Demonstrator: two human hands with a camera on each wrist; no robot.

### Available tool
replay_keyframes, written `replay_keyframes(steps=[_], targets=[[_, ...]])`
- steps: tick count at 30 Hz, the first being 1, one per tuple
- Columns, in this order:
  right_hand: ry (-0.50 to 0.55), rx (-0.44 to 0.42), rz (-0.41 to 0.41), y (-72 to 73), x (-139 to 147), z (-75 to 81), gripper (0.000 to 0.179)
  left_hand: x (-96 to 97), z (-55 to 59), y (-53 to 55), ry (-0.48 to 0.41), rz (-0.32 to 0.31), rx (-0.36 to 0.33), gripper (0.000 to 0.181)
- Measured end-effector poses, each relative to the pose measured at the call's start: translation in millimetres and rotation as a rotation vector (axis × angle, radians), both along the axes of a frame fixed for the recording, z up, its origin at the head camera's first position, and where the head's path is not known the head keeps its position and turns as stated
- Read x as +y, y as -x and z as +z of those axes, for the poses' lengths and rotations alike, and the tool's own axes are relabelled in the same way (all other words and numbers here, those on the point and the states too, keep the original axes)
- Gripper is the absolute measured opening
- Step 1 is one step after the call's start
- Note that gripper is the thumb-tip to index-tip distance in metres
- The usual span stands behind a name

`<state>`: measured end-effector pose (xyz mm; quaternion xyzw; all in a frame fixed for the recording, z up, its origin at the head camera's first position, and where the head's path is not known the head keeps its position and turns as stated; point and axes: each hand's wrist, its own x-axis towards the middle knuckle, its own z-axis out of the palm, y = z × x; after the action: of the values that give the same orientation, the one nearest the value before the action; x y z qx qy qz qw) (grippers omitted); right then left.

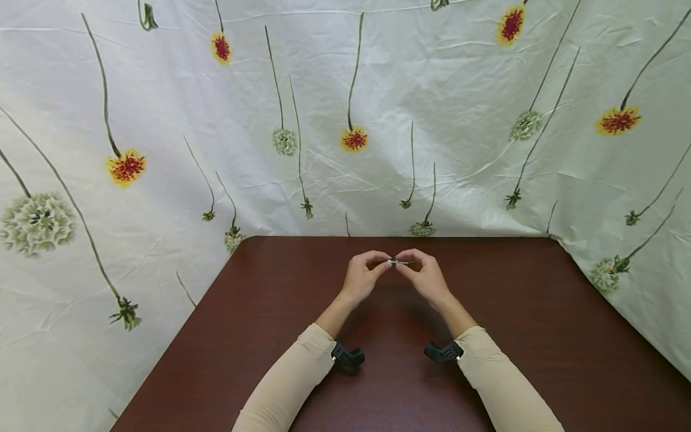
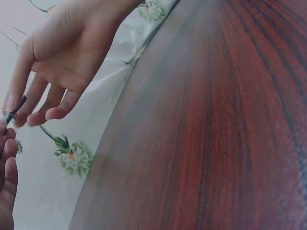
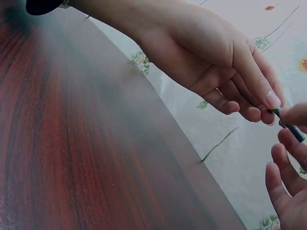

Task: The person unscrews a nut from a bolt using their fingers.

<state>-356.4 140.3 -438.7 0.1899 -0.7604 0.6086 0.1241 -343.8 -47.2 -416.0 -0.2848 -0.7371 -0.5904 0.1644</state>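
Both hands meet near the far edge of the table in the head view. Thumb and fingertips of the left hand pinch one end of a small dark threaded bolt, and the right hand pinches it from the other side. A small shiny ring, nut-like, sits round the bolt's middle between the fingertips. In the left wrist view the bolt pokes out slanting, partly covered by fingers. The other fingers of both hands are loosely bent away from it.
A dark red-brown wooden table lies under the arms. Behind and beside it hangs a pale cloth printed with flowers. Each wrist wears a black band, with beige sleeves above.
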Motion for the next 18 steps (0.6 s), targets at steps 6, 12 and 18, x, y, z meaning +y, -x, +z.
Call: replay_keyframes(steps=[6, 12, 18], targets=[[0.001, -0.043, -0.014, -0.5, -1, 0.6, 0.024, -0.1, 0.0, 0.2, 0.001, 0.001, 0.009, 0.012], [-0.017, -0.024, 0.003, -8.0, -2, 10.2, 0.024, 0.0, 0.1, 0.3, 0.007, -0.002, -0.003, 0.012], [-0.042, -0.042, 0.003, -24.9, -5, 28.0, 0.023, 0.1, -0.5, 0.5, 0.007, -0.003, 0.0, 0.012]])
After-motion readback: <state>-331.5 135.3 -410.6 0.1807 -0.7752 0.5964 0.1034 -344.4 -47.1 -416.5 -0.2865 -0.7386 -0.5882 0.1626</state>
